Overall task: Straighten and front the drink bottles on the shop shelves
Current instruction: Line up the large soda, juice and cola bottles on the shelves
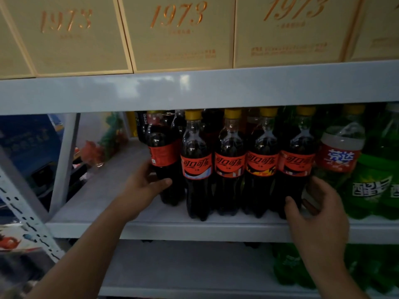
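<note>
Several dark cola bottles with red labels and yellow caps stand in a row at the front of the white shelf (151, 228). My left hand (146, 182) grips the leftmost cola bottle (165, 152), which stands a little behind the row with its label turned sideways. My right hand (317, 203) holds the rightmost cola bottle (296, 160) low down, thumb on its front and fingers behind it. The two cola bottles between them (230, 162) face forward.
To the right stand an orange-labelled soda bottle (339, 152) and green soda bottles (371, 188). A Pepsi bottle (141, 124) stands at the back left. Beige boxes (179, 33) fill the shelf above. Green bottles (287, 266) sit on the shelf below. A perforated upright (26, 210) is at left.
</note>
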A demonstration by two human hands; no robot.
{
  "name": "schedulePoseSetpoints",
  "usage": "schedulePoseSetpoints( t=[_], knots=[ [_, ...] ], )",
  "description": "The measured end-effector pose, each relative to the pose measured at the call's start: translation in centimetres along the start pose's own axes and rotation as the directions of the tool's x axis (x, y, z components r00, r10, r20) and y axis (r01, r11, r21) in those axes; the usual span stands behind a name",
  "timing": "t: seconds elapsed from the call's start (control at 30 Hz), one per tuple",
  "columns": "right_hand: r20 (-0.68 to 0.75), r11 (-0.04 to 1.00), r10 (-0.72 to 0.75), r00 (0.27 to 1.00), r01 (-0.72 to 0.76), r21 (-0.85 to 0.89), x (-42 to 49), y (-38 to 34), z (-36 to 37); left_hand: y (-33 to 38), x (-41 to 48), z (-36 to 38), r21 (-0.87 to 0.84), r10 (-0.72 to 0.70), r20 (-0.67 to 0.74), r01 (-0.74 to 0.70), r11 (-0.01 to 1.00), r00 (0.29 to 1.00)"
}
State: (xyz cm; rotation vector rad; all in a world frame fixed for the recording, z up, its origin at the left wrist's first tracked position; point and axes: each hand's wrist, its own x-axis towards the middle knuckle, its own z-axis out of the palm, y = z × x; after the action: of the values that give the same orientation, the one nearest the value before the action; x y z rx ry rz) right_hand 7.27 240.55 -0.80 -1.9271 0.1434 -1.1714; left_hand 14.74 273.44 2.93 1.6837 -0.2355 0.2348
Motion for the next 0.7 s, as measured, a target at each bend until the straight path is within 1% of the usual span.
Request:
schedulePoseSetpoints(
  t=[0.1,0.17,0.47,0.63,0.7],
  knots=[
    [-0.056,0.991,-0.134,0.989,0.133,-0.023,-0.2,-0.2,-0.5,0.1,0.4,1.3,0.019,-0.015,0.063,0.013,1.0,0.998],
    [-0.058,0.986,-0.167,0.984,0.165,-0.028,-0.3,-0.4,-0.6,0.1,0.6,1.6,0.021,-0.013,0.093,0.011,1.0,0.996],
    [-0.027,0.989,-0.148,0.989,0.149,0.026,-0.5,-0.9,-0.2,-0.1,0.8,1.7,0.023,0.014,0.126,-0.017,1.0,0.992],
    [-0.039,0.994,-0.11,0.993,0.11,0.014,-0.4,-0.9,-0.2,-0.2,0.9,1.9,0.078,0.045,0.13,-0.055,0.995,0.99],
    [-0.048,0.994,-0.107,0.993,0.108,0.004,-0.4,-0.8,-0.2,-0.5,0.9,1.7,0.146,0.061,0.136,-0.081,0.986,0.989]
  ],
)
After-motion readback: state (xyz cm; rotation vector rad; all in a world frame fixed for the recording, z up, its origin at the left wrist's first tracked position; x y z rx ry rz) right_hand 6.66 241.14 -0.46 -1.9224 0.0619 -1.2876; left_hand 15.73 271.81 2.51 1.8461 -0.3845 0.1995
